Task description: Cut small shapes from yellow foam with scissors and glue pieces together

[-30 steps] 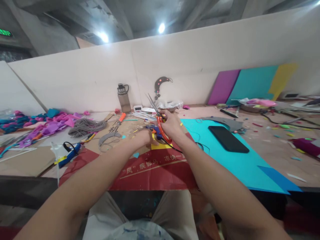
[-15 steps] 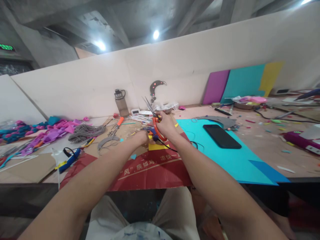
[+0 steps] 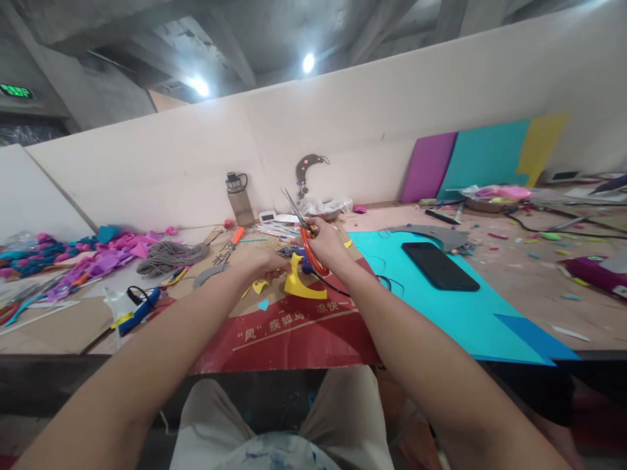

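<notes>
My right hand [image 3: 326, 243] is closed round the red-orange handle of a pair of scissors [image 3: 294, 207]. The blades point up and away to the left, off the tabletop. My left hand [image 3: 270, 265] has its fingertips pinched at the upper left edge of a curved yellow craft-sheet piece [image 3: 304, 287]. Its grip is partly hidden by the hand itself. Under that hand lies a smaller yellow scrap [image 3: 260, 286]. Both hands are above a red cardboard sheet [image 3: 294, 343] with printed writing. A dark blue thing [image 3: 307, 264] shows behind the yellow piece, partly covered.
Right of the hands, a black phone [image 3: 439, 266] rests on a turquoise sheet [image 3: 490, 326]. A bottle [image 3: 240, 201] stands by the back wall, near a decorated grey crescent [image 3: 304, 171]. Grey cord [image 3: 171, 256] and a blue glue gun [image 3: 140, 312] lie left.
My left hand has shifted slightly left, and the yellow piece shows more fully, its curved shape tilted up. My right hand still holds the scissors in nearly the same place.
</notes>
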### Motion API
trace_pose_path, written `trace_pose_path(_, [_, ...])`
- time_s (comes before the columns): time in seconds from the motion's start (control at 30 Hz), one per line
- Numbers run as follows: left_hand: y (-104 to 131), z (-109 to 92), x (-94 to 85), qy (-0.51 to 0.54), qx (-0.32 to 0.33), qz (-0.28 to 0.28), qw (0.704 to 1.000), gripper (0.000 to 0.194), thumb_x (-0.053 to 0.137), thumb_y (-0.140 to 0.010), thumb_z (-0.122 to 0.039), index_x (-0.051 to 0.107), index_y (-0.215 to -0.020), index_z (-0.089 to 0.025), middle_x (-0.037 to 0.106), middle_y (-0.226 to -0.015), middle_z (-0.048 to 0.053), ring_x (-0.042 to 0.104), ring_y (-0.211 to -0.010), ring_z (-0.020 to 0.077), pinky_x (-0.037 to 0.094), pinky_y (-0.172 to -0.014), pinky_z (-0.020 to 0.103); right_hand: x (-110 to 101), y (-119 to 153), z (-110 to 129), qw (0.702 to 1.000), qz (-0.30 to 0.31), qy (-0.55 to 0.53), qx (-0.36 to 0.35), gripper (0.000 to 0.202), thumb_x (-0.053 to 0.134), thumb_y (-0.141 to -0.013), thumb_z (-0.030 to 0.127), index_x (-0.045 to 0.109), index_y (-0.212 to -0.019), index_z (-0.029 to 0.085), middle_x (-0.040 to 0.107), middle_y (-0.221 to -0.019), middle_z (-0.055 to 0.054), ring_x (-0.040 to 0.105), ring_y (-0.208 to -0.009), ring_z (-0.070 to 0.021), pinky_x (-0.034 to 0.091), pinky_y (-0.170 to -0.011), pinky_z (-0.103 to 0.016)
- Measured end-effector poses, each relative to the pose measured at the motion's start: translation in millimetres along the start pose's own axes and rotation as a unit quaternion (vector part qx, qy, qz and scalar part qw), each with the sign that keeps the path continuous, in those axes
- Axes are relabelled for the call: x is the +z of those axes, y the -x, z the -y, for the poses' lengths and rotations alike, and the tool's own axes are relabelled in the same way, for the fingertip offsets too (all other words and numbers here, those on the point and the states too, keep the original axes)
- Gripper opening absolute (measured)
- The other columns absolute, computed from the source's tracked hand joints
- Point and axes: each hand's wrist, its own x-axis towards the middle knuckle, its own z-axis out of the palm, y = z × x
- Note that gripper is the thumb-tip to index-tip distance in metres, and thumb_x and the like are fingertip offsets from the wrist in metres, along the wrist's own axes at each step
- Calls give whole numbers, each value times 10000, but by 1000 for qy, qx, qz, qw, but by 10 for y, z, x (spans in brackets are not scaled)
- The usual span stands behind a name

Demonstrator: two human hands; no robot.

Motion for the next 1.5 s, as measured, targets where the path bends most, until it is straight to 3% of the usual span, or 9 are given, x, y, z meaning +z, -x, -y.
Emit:
trace_pose_path(0.1, [154,-115,-212,-38,-53,34,997,262,748,-469,-107,500,-413,-170,392,-348,-37,275,-309,61,102,-355,203,44,-18,-37,999,2,-43,9,383,657,-713,205,595,-1090,175,697,-962,-84,655,-860,-214,511,-747,-332])
trace_pose_path(0.2, [331,-160,-317,1,-2,56,998,256,711,-603,-202,483,-493,-164,388,-413,-49,290,-362,40,150,-383,189,137,-20,-71,994,21,-106,19,395,644,-744,273,550,-1120,193,695,-907,-50,665,-763,-177,537,-680,-305])
trace_pose_path(0.53, [257,-44,-189,230,120,14,966,239,695,-672,-251,489,-598,-154,381,-458,-67,308,-398,29,245,-406,165,198,12,-139,967,131,-218,29,466,760,-611,308,579,-1029,213,677,-742,9,647,-637,-152,508,-556,-248])
trace_pose_path(0.67, [180,9,-248,295,111,13,949,107,654,-684,-188,573,-730,-135,467,-553,-49,398,-447,32,328,-439,156,155,17,-109,972,102,-204,47,509,755,-577,296,574,-1043,206,667,-744,12,612,-590,-134,462,-508,-222])
trace_pose_path(0.9, [130,232,-370,331,89,-20,939,300,607,-710,-51,525,-978,-157,679,-828,43,603,-583,68,468,-550,177,150,56,-28,950,38,-297,92,472,727,-557,238,523,-982,220,657,-851,10,633,-675,-136,511,-587,-233])
trace_pose_path(1.03, [242,262,-259,332,60,20,941,179,693,-722,-146,550,-830,-140,702,-896,91,674,-751,133,485,-567,185,243,80,-83,933,23,-342,111,402,664,-641,274,460,-987,255,667,-839,14,649,-634,-147,495,-503,-229])
trace_pose_path(1.13, [337,253,-74,309,38,36,950,202,748,-684,-231,629,-810,-128,688,-839,67,615,-638,91,415,-464,160,326,119,-98,942,18,-317,112,326,602,-715,356,452,-986,256,672,-810,6,650,-609,-157,460,-436,-222])
trace_pose_path(1.27, [356,262,127,287,69,15,955,232,812,-590,-251,667,-735,-143,655,-791,18,573,-651,76,420,-516,175,416,178,-85,950,21,-293,111,313,564,-748,454,473,-950,233,681,-820,-17,676,-709,-180,510,-517,-241])
trace_pose_path(1.5, [231,303,21,341,83,-34,936,244,815,-586,-241,660,-741,-134,628,-667,-3,564,-582,69,394,-517,181,447,242,-62,949,83,-288,101,362,588,-754,501,529,-968,215,666,-793,-40,660,-732,-194,511,-560,-266])
